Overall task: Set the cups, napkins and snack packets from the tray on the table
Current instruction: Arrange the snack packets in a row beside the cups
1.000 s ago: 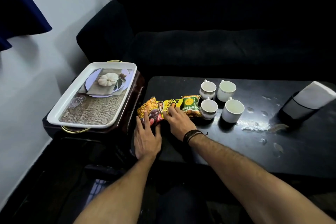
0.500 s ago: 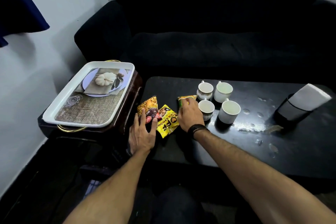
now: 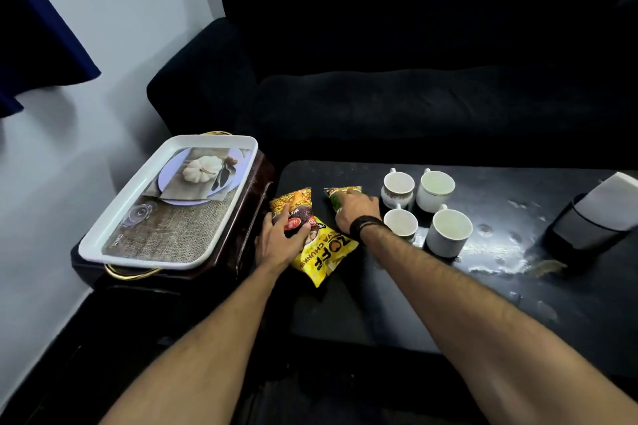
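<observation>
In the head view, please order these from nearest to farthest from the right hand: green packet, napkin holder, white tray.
1. Green packet, under the right hand.
2. White tray, off to the left on the side table.
3. Napkin holder, far right of the table.

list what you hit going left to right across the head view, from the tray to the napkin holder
tray → left hand on the mixture packet → right hand on the green packet → four cups → napkin holder
</observation>
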